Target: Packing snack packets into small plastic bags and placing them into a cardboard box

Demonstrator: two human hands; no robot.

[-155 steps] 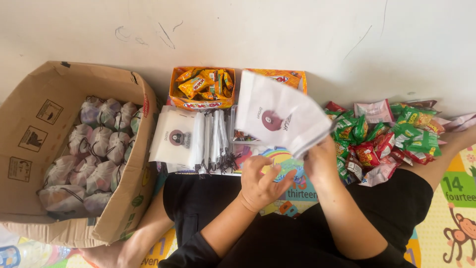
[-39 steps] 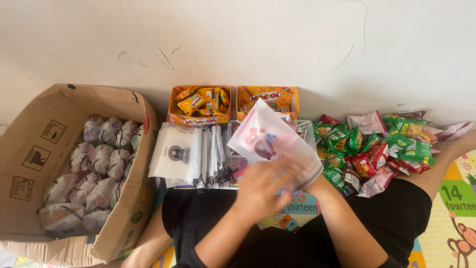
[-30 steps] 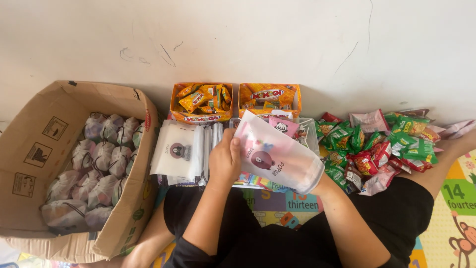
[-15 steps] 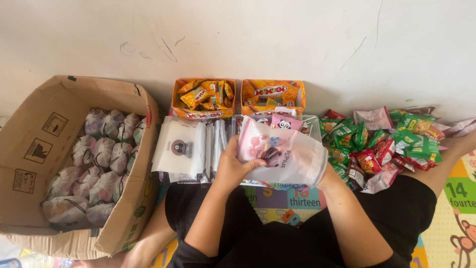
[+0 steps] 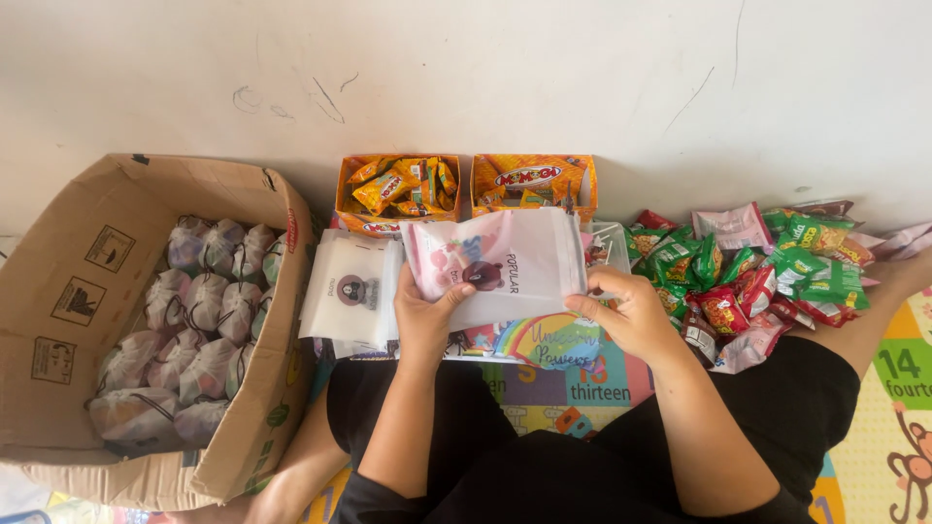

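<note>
A translucent white drawstring bag [image 5: 505,267] with a dark round print and a pink packet showing through is held flat in front of me. My left hand [image 5: 424,315] grips its left end from below. My right hand [image 5: 629,311] pinches its right edge. Under the bag lies a stack of bright printed cards [image 5: 553,342]. A pile of empty white bags [image 5: 349,291] lies just left of my left hand.
A large cardboard box [image 5: 78,291] at left holds several filled, tied bags [image 5: 199,320]. Two orange snack boxes [image 5: 398,189] [image 5: 534,180] stand against the wall. A heap of green, red and pink snack packets [image 5: 757,267] lies at right on a colourful play mat [image 5: 893,388].
The bag has come down from a raised, tilted position to lie level and stretched between both hands. A pink packet now shows inside it.
</note>
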